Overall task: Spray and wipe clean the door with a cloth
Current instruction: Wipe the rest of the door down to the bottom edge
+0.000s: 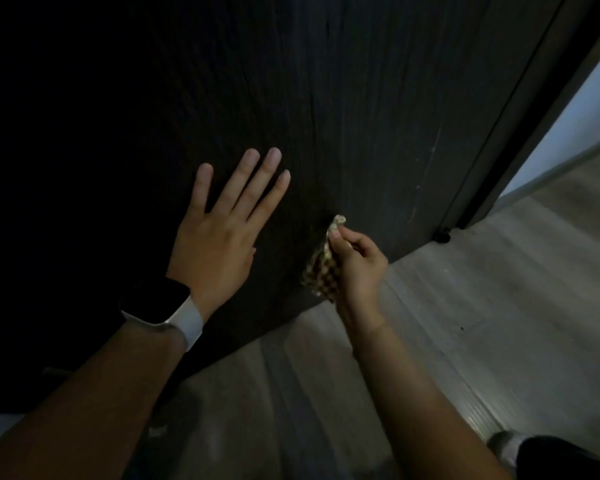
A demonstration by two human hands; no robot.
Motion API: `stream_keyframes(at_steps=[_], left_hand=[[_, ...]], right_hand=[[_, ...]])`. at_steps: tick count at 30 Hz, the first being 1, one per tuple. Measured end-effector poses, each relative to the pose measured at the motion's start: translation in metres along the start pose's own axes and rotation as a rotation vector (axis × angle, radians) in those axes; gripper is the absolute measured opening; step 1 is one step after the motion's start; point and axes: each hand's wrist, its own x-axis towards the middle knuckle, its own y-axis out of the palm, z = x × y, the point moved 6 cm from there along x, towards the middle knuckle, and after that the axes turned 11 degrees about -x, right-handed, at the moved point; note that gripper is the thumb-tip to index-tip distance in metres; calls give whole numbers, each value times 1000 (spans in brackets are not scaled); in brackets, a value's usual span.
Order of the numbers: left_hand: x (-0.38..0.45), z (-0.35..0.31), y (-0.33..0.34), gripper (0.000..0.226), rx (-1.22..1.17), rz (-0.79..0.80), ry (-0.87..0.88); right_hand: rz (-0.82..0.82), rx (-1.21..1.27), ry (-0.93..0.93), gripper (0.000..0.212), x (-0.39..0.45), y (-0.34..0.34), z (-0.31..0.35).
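Two bare forearms reach toward a dark, wood-grained door [361, 98]: the left hand [219, 233], a white-strapped watch [160, 303] at its wrist, lies flat with fingers spread on the panel, apparently to steady it, while the right hand [355, 265] pinches a bunched, checked cloth [321, 271] against the door's lower edge, near the pale plank floor [465, 306]. No spray bottle is in view.

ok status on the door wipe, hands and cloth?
Left hand open, flat on door. Right hand shut on checked cloth, low on the door near its bottom edge. No spray bottle in view. Nothing in the way.
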Motion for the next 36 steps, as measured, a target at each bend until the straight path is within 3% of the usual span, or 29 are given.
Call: stream_keyframes(at_steps=[2, 5, 9, 12, 15, 19, 22, 24, 26, 29, 32, 36], left_hand=[[-5, -3, -8, 92, -149, -8, 51], [-32, -9, -21, 60, -573, -31, 45], [-99, -13, -27, 38, -1196, -70, -241], [-142, -22, -39, 31, -1528, -135, -454], [-165, -41, -64, 31, -1770, -17, -525], [-183, -52, -100, 28, -1870, -64, -557], [-190, -48, -117, 13, -1879, -195, -569], [-193, -46, -124, 14, -1885, -253, -566], [-194, -47, -128, 13, -1969, -227, -594], [-194, -49, -126, 28, -2080, -142, -674], [-193, -40, -123, 16, -2055, -209, -766], [-196, -24, -120, 7, -2040, -234, -845]], right_hand=[[53, -68, -75, 6, -15, -22, 29], [-63, -108, -97, 14, -37, -60, 61], [51, -192, 1, 43, -76, -64, 88], [266, -363, 43, 30, -123, -48, 107], [449, -422, 22, 11, -169, -36, 125], [570, -472, -64, 9, -211, -39, 164], [634, -528, -84, 23, -232, -46, 187], [642, -532, -90, 32, -239, -50, 194], [631, -511, -91, 39, -242, -53, 193], [695, -454, -44, 41, -240, -49, 181], [771, -443, -21, 39, -239, -38, 173], [666, -459, -39, 31, -225, -35, 171]])
